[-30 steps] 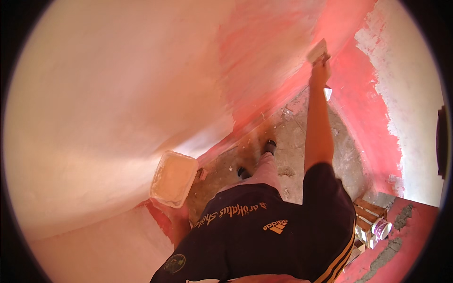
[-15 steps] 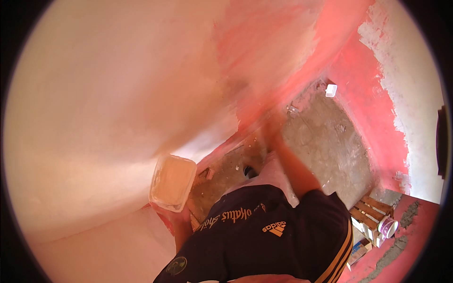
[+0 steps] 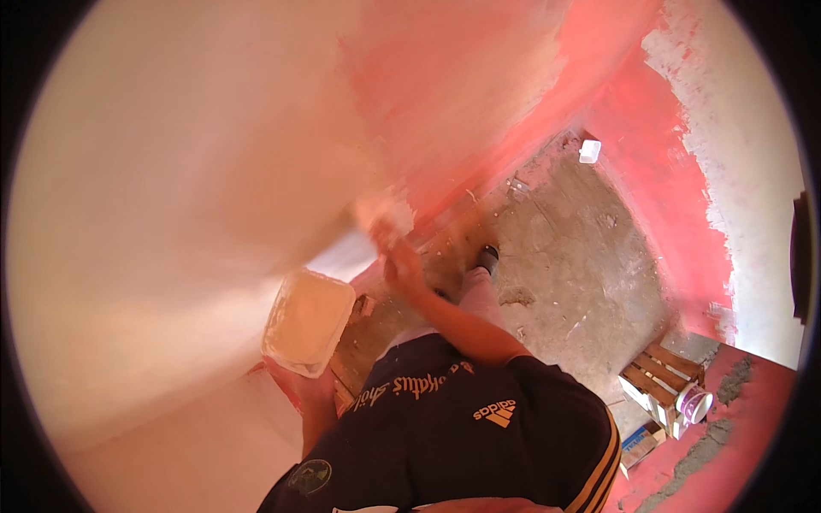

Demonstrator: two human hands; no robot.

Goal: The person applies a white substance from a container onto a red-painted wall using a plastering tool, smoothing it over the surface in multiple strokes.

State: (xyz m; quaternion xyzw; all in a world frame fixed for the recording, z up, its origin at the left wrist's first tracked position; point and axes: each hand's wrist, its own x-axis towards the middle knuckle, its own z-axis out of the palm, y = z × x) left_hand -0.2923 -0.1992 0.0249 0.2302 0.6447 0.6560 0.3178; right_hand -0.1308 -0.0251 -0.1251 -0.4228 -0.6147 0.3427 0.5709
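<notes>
Right hand (image 3: 397, 250) is closed on a flat scraper (image 3: 375, 208), motion-blurred; can't read exact finger wrap. Scraper sits at or just off the wall (image 3: 214, 162), near the edge of the pink area (image 3: 462, 77); long axis runs up-left from the hand, blade end leading away from the body. Contact with wall: can't tell. Left hand (image 3: 315, 386) has hold of the rectangular tub (image 3: 310, 321) at its lower end; fingers mostly hidden behind it, so spread unreadable. Tub is left of the torso, open face toward camera, long axis steep, lower left to upper right.
</notes>
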